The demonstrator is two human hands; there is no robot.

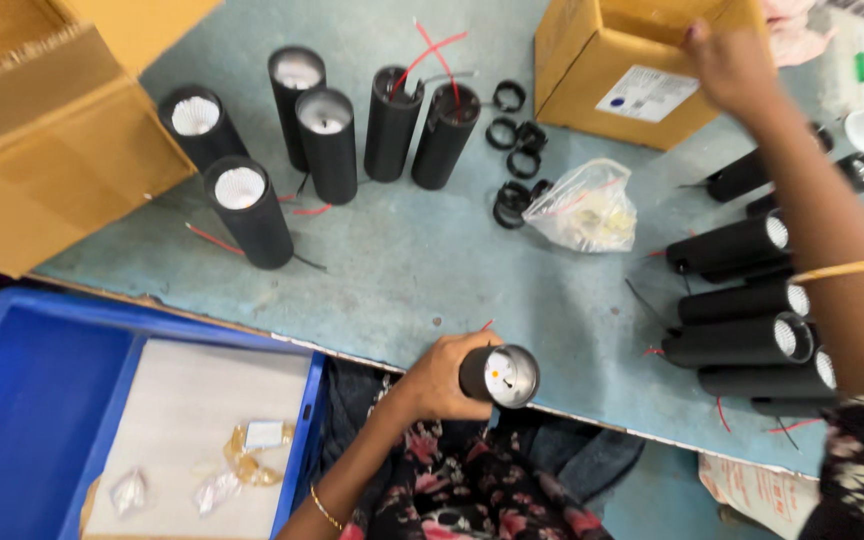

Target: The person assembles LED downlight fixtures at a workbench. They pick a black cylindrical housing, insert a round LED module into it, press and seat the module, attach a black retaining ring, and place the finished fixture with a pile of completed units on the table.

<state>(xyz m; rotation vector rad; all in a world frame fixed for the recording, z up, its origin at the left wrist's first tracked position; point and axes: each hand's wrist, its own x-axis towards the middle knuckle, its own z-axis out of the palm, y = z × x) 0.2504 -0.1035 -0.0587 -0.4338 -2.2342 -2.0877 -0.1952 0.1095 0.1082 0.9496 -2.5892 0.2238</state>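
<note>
Worn blue-grey bench (422, 260) lay under everything; at its near edge the left hand (442, 378) was wrapped tight round a black cylindrical lamp housing (500, 375), long axis pointing to the person's right, open reflector end facing up and out; the right hand (727, 62) was far off, fingers hooked on the rim of a cardboard box (592, 70), well apart from the housing; the left was plainly nearer.

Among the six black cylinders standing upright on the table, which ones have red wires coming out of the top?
The two rightmost standing cylinders, side by side. Red wires rise from their tops; the other four show white reflectors instead.
</note>
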